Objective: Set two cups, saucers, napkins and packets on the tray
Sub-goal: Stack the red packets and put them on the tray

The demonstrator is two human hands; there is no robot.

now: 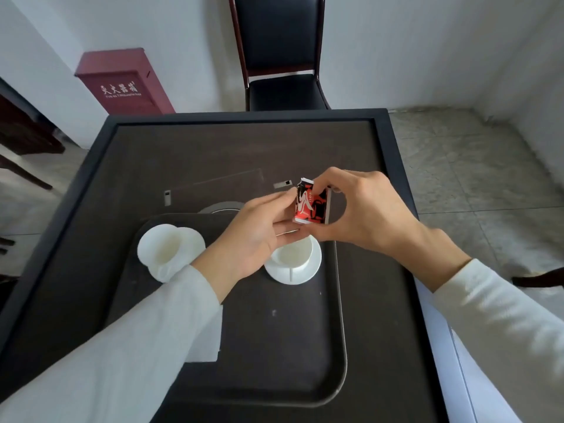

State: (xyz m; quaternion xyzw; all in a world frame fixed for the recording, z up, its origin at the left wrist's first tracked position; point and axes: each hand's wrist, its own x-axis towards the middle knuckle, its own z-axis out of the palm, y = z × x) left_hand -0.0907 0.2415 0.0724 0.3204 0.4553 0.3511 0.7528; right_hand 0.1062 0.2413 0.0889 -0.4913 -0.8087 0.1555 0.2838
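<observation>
Both hands raised together, left hand [259,230] and right hand [363,209] pinching with fingertips

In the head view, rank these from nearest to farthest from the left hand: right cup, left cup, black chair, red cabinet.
From the left hand:
1. Right cup, just under it on the tray.
2. Left cup, on the tray's left side.
3. Red cabinet and black chair, beyond the table: too close to call.

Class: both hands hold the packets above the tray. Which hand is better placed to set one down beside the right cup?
Probably the right hand: it pinches the packets from above, near the right cup, while the left hand covers that cup's left side.
</observation>
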